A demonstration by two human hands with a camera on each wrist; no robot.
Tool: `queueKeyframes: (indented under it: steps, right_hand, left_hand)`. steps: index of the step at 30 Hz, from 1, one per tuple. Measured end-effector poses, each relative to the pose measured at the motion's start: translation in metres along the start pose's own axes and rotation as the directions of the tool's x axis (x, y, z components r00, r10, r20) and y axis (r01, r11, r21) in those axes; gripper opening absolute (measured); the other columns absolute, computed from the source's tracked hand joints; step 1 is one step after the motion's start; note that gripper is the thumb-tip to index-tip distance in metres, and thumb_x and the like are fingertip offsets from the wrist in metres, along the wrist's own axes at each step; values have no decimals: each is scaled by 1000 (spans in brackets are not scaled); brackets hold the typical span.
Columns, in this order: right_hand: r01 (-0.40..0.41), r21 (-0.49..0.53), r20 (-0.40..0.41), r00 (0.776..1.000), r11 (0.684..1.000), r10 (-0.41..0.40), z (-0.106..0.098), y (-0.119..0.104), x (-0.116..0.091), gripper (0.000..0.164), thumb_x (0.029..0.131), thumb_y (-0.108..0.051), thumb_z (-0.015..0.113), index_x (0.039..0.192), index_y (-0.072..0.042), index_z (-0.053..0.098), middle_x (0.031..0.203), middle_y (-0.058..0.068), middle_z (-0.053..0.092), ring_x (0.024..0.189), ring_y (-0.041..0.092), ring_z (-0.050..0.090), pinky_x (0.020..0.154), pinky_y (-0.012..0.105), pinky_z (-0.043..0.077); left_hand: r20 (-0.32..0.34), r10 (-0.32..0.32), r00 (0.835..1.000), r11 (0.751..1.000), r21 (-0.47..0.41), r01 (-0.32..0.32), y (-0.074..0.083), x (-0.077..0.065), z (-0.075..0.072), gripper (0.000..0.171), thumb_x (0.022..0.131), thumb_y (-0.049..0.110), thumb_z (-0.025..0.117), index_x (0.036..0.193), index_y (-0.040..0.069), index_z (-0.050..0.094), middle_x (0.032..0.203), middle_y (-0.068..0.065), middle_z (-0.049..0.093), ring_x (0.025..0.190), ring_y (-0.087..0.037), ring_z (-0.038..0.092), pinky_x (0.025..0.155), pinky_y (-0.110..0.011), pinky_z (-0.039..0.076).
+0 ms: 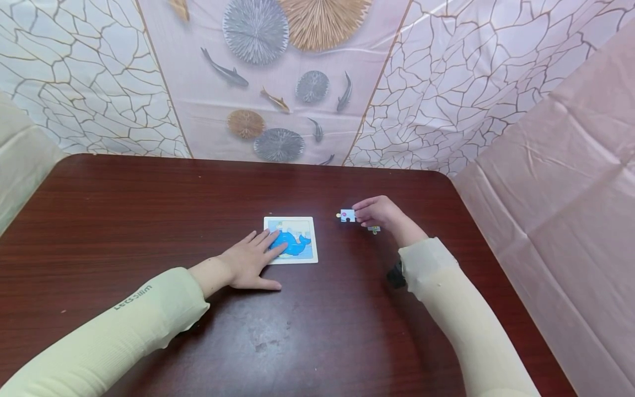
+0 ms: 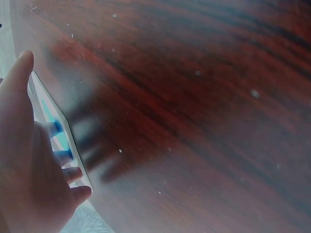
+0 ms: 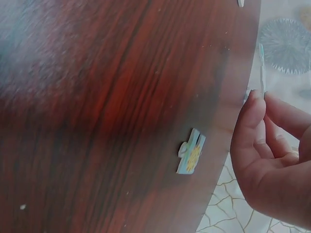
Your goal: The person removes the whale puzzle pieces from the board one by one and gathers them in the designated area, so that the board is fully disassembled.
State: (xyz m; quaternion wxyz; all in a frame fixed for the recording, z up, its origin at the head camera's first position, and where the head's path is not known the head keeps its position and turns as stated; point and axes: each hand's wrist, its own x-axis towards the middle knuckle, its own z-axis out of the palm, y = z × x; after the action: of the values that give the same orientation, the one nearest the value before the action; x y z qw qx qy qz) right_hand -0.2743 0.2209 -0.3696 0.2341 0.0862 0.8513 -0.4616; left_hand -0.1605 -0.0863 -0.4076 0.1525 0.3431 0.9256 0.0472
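Note:
A square jigsaw puzzle (image 1: 301, 256) in a white tray shows a blue whale. On its left side rests my left hand (image 1: 250, 262), fingers spread and straight, thumb off the tray on the table. In the left wrist view the fingertips touch the tray's picture. My right hand (image 1: 381, 214) pinches a puzzle piece (image 1: 347, 215) between thumb and fingers, right of the tray. The right wrist view shows that piece edge-on, raised above the table. Another puzzle piece (image 3: 192, 153) with a yellow patch lies on the table below the right hand.
The dark wood table (image 1: 149, 220) has rounded far corners. Patterned cloth (image 1: 278, 110) hangs behind it, and a plain pink cloth (image 1: 570, 165) rises along the right edge. A black object (image 1: 396, 275) shows at the right sleeve's cuff.

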Motion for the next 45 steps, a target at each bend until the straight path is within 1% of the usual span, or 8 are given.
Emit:
queueKeyframes:
  steps: [3,9,15,21,26,34,42,45]
  right_hand:
    - [-5,-21,-9,1000,1000,5,-2,2,-1,32,90,-4,58,121,6,58,70,-3,64,68,9,61,72,28,55]
    - [-23,-8,-21,1000,1000,23,-5,9,-1,33,90,-2,57,122,7,57,68,-4,63,69,9,60,66,24,54]
    - [-37,-25,-36,999,999,36,-8,15,2,32,89,-3,59,120,6,59,74,0,65,70,10,60,67,24,54]
    - [-39,-45,-36,999,998,38,-7,17,-1,32,89,-2,59,119,7,59,69,-2,63,64,9,58,63,23,52]
    - [-44,-54,-49,998,998,42,-7,19,1,30,88,-2,59,117,8,59,67,-2,61,60,10,54,57,22,49]
    - [-41,-61,-51,998,997,38,-8,18,1,30,89,-1,58,118,8,60,67,-1,62,59,10,55,57,21,49]
    - [-36,-93,-77,997,995,29,-1,9,-1,29,90,-7,59,118,2,62,89,7,68,73,12,61,69,26,55]
    - [-8,-101,-63,998,995,2,7,0,-2,30,90,-8,60,118,2,62,90,7,68,74,12,61,71,28,55]
  left_hand:
    - [4,-3,1000,1000,-2,3,1,0,0,87,86,66,46,150,13,21,157,-17,9,144,-36,12,117,-52,12]
    - [2,1,1000,1000,-7,0,1,0,-1,87,86,65,47,150,13,21,157,-17,10,144,-37,12,117,-52,12]
    - [-5,10,1000,1000,-5,-10,1,1,-1,86,86,63,48,150,11,22,157,-18,12,144,-37,12,117,-52,12]
    - [-14,23,1000,1000,-8,-23,1,0,-2,85,86,61,49,149,9,24,156,-20,14,143,-39,14,116,-53,13]
    - [-6,15,1000,1000,-1,-15,1,1,-1,86,86,63,49,150,11,22,156,-19,12,144,-38,12,117,-53,12]
    - [-6,13,1000,1000,10,-13,0,2,-1,87,86,64,48,150,11,22,156,-19,11,144,-38,13,116,-53,13]
    - [-18,9,1000,1000,6,-9,0,2,-3,86,85,66,47,149,13,25,156,-18,15,143,-37,16,116,-52,14]
    - [-26,10,1000,1000,-7,-10,-1,2,-2,85,85,65,47,149,12,26,156,-18,16,143,-37,18,116,-52,15]
